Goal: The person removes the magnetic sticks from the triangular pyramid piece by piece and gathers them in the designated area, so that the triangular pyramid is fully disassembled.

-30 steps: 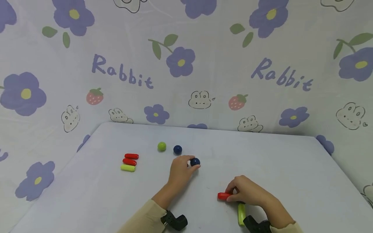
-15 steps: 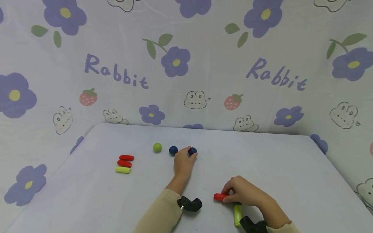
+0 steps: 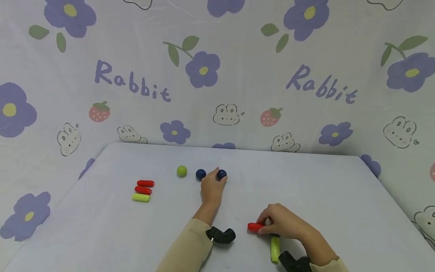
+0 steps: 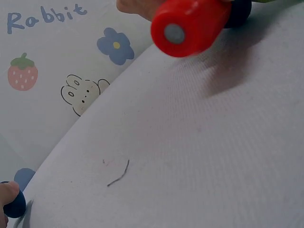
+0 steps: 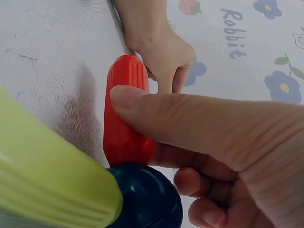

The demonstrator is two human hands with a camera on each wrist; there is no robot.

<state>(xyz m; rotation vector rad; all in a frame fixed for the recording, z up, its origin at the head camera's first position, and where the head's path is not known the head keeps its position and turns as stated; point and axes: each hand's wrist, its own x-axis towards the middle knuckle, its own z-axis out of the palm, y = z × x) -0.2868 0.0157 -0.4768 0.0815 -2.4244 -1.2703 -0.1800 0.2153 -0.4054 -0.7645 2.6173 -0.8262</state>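
My left hand [image 3: 211,189] pinches a dark blue ball [image 3: 221,174] between thumb and fingers at the far middle of the table. Just left of that hand lies a second dark blue ball [image 3: 201,174]. Nearer to me, my right hand [image 3: 287,223] grips a red rod [image 3: 255,227] with its thumb on the side. In the right wrist view, the rod's lower end touches another dark blue ball [image 5: 145,197], and a yellow-green rod [image 5: 52,171] meets the same ball. A grey disc [image 4: 174,33] shows in the red rod's free end in the left wrist view.
A green ball [image 3: 181,171] sits left of the blue ones. At the table's left lie two red rods [image 3: 145,183] and a yellow-green rod [image 3: 141,197], side by side. The white table [image 3: 306,189] ends at a flower-printed cloth [image 3: 244,75] behind.
My left hand has moved toward the back of the table with the dark blue ball, beside the other blue ball. The right hand keeps its grip on the red rod; the view has shifted slightly.
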